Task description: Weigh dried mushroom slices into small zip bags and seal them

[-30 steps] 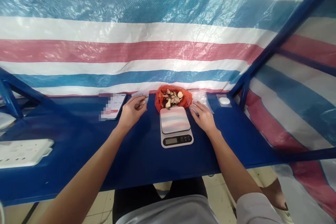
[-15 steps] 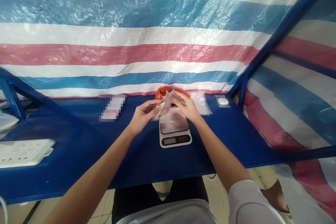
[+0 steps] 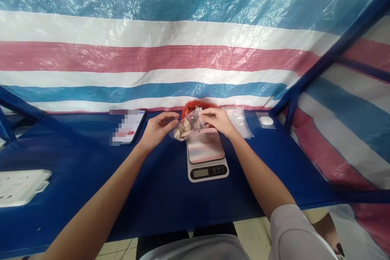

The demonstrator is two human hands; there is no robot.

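Note:
A clear zip bag [image 3: 183,130] with several pale tan pieces in its lower corner hangs tilted just above the far end of the kitchen scale [image 3: 206,146]. My right hand [image 3: 217,120] pinches the bag's upper edge. Just left of the bag is my left hand [image 3: 160,128], its fingers apart and bent toward the bag without gripping it. Behind both hands lies a red plastic bag [image 3: 186,107], its contents mostly hidden. The scale's steel plate is bare, and I cannot read its display.
To the right rest a stack of clear empty bags [image 3: 240,122] and a white round object [image 3: 266,120] on a small clear sheet. A phone [image 3: 131,128], partly pixelated, lies on the left. A white power strip [image 3: 22,187] occupies the blue table's [image 3: 91,178] left side.
My left hand has come away from the clear bag and moved left, its fingers opening. The bag has swung down, so the pieces inside show more plainly. The view has shifted slightly.

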